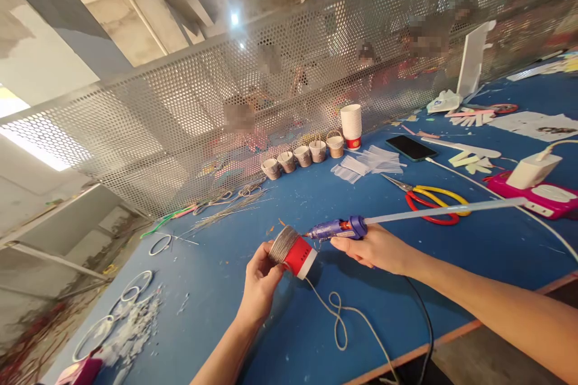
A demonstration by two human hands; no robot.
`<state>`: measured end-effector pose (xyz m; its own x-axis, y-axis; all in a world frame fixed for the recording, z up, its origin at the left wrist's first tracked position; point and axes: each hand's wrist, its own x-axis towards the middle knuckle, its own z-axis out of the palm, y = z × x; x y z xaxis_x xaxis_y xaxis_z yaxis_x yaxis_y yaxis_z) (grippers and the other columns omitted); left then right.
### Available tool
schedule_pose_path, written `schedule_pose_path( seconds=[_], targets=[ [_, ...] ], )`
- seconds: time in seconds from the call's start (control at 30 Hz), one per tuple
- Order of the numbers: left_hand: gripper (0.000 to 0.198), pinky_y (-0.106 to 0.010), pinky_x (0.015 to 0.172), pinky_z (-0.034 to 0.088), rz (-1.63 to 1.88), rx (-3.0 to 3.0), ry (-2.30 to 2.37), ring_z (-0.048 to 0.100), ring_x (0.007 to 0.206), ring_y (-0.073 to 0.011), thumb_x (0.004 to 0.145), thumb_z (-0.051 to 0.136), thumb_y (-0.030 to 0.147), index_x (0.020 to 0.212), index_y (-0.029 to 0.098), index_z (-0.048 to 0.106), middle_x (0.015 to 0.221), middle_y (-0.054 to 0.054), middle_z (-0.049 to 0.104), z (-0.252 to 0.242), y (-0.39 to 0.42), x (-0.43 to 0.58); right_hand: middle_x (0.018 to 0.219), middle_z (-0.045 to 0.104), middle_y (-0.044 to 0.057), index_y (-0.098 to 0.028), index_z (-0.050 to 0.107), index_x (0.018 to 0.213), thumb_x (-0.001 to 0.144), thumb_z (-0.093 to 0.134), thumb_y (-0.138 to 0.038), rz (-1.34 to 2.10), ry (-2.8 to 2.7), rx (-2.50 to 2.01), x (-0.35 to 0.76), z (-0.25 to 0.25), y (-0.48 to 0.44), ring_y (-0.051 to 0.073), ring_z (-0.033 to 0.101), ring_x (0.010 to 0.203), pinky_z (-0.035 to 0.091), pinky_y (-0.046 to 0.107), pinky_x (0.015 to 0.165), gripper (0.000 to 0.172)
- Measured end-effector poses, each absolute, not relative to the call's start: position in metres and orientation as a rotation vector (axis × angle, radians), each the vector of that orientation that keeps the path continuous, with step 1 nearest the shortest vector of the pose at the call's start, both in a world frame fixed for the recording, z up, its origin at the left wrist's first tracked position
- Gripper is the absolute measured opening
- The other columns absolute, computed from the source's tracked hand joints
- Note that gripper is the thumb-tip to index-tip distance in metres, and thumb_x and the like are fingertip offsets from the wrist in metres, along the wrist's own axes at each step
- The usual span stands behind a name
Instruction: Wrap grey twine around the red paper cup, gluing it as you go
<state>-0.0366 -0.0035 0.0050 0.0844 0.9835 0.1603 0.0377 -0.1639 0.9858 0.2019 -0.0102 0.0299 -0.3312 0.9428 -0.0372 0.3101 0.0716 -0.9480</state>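
Note:
In my left hand [261, 280] is a red and white paper cup [300, 257], tilted on its side, its upper part wrapped in grey-brown cord [285, 243]. The loose cord trails from the cup across the table toward the front edge. My right hand [377, 248] grips a purple hot glue gun [336, 229], its tip close to the cord-wrapped part of the cup; whether they touch I cannot tell. A long translucent glue stick [433, 212] sticks out of the gun's back.
Several cord-wrapped cups [302, 157] and a cup stack [351, 126] line the perforated metal partition [180, 126]. On the blue table [203, 289] lie scissors [433, 201], a phone [410, 147], white strips [370, 163], cords, rings and scraps. A pink power strip [542, 195] sits right.

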Motion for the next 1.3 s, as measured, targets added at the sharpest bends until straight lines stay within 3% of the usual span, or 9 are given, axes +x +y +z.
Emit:
schedule_pose_path(
  seconds=[0.13, 0.23, 0.4, 0.67, 0.77, 0.87, 1.03, 1.17, 1.3],
  targets=[
    [0.006, -0.021, 0.059, 0.042, 1.262, 1.406, 1.111, 0.050, 0.061, -0.0116, 0.065, 0.059, 0.015, 0.069, 0.017, 0.056, 0.064, 0.003, 0.055, 0.007, -0.004, -0.037, 0.049, 0.045, -0.006, -0.019, 0.045, 0.058, 0.084, 0.049, -0.045, 1.355, -1.544, -1.190, 0.207, 0.024, 0.004, 0.006, 0.036, 0.037, 0.029, 0.020, 0.039, 0.037],
    [0.006, -0.021, 0.059, 0.042, 1.267, 1.415, 1.151, 0.050, 0.060, -0.0114, 0.065, 0.061, 0.016, 0.070, 0.017, 0.057, 0.063, 0.003, 0.056, 0.009, -0.005, -0.035, 0.057, 0.056, -0.002, -0.018, 0.052, 0.061, 0.085, 0.045, -0.046, 1.114, -1.625, -1.357, 0.211, 0.014, 0.017, 0.008, 0.044, 0.039, 0.034, 0.021, 0.041, 0.037],
    [0.006, -0.020, 0.056, 0.039, 1.271, 1.436, 1.211, 0.048, 0.057, -0.0107, 0.066, 0.062, 0.019, 0.072, 0.017, 0.059, 0.060, 0.004, 0.055, 0.014, -0.005, -0.029, 0.072, 0.065, 0.004, -0.021, 0.064, 0.075, 0.080, 0.053, -0.050, 0.742, -1.698, -1.615, 0.216, -0.006, 0.036, 0.022, 0.063, 0.071, 0.042, 0.027, 0.057, 0.032],
    [0.009, -0.021, 0.055, 0.038, 1.312, 1.458, 1.342, 0.048, 0.057, -0.0111, 0.068, 0.060, 0.022, 0.076, 0.017, 0.061, 0.064, 0.003, 0.058, 0.023, -0.013, -0.027, 0.069, 0.066, 0.002, -0.022, 0.064, 0.080, 0.080, 0.055, -0.048, 0.627, -1.829, -1.643, 0.231, 0.004, 0.019, 0.022, 0.063, 0.067, 0.043, 0.027, 0.058, 0.028],
    [0.010, -0.021, 0.055, 0.038, 1.331, 1.461, 1.358, 0.048, 0.058, -0.0117, 0.068, 0.060, 0.023, 0.076, 0.018, 0.060, 0.067, 0.002, 0.059, 0.024, -0.017, -0.027, 0.074, 0.064, 0.005, -0.021, 0.057, 0.075, 0.077, 0.059, -0.047, 0.264, -1.748, -1.742, 0.240, -0.002, -0.006, 0.025, 0.061, 0.073, 0.045, 0.032, 0.063, 0.026],
    [0.008, -0.021, 0.056, 0.039, 1.340, 1.489, 1.313, 0.049, 0.059, -0.0120, 0.068, 0.059, 0.023, 0.075, 0.018, 0.060, 0.066, 0.003, 0.058, 0.021, -0.019, -0.024, 0.081, 0.062, 0.006, -0.021, 0.053, 0.082, 0.084, 0.053, -0.036, 0.009, -1.706, -1.553, 0.232, -0.005, -0.035, 0.022, 0.059, 0.073, 0.045, 0.033, 0.067, 0.016],
    [0.004, -0.021, 0.059, 0.040, 1.333, 1.595, 1.224, 0.049, 0.061, -0.0123, 0.070, 0.060, 0.021, 0.072, 0.018, 0.060, 0.066, 0.003, 0.057, 0.014, -0.023, -0.018, 0.079, 0.061, 0.004, -0.021, 0.053, 0.085, 0.089, 0.049, -0.019, 0.129, -1.870, -1.161, 0.172, 0.008, -0.056, 0.017, 0.058, 0.073, 0.046, 0.028, 0.068, 0.006],
    [0.004, -0.021, 0.058, 0.040, 1.336, 1.663, 1.229, 0.047, 0.060, -0.0117, 0.071, 0.058, 0.017, 0.074, 0.018, 0.060, 0.065, 0.004, 0.057, 0.012, -0.027, -0.018, 0.079, 0.063, 0.005, -0.019, 0.057, 0.081, 0.084, 0.060, -0.019, -0.024, -1.981, -1.217, 0.133, 0.010, -0.045, 0.021, 0.059, 0.075, 0.045, 0.031, 0.068, 0.004],
    [0.003, -0.021, 0.057, 0.038, 1.311, 1.740, 1.268, 0.044, 0.059, -0.0113, 0.071, 0.055, 0.016, 0.071, 0.018, 0.057, 0.063, 0.005, 0.052, 0.014, -0.028, -0.020, 0.074, 0.062, 0.004, -0.019, 0.056, 0.074, 0.081, 0.056, -0.010, -0.099, -2.032, -1.267, 0.125, 0.010, -0.036, 0.021, 0.058, 0.072, 0.043, 0.031, 0.065, 0.012]
  ],
)
